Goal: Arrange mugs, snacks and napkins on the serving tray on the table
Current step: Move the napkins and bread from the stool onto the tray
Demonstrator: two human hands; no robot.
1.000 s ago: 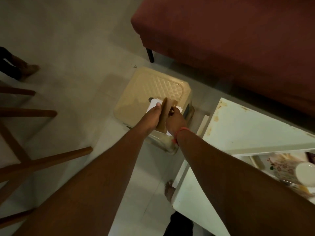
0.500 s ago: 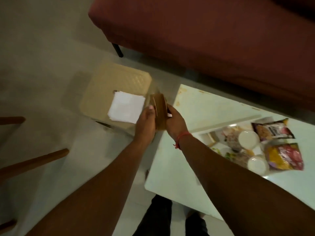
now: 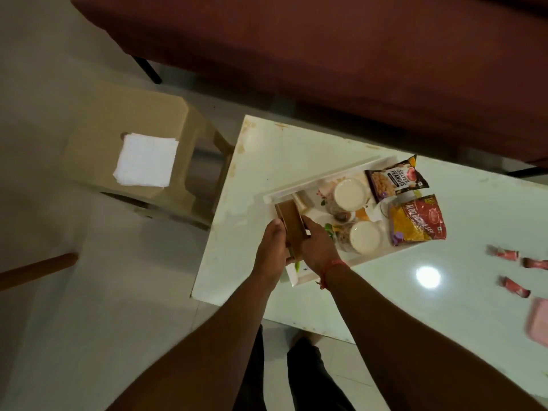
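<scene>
Both hands grip a brown wooden napkin holder (image 3: 292, 225), held over the left end of the white serving tray (image 3: 323, 176). My left hand (image 3: 271, 250) clasps its left face and my right hand (image 3: 315, 247) its right face. On the tray stand two floral mugs (image 3: 348, 193) (image 3: 365, 237), a peanuts packet (image 3: 396, 178) and a red-yellow snack packet (image 3: 416, 221). A stack of white napkins (image 3: 145, 163) lies on the beige plastic stool (image 3: 133, 114) to the left.
The white table (image 3: 296, 143) carries the tray, with several small pink sachets (image 3: 514, 269) and a pink object (image 3: 539, 324) at its right edge. A dark red sofa (image 3: 326, 48) runs behind. A wooden chair leg (image 3: 35, 269) juts in at left.
Both hands carried the napkin holder from the stool rightward to above the tray's left end. The white napkins stayed on the stool.
</scene>
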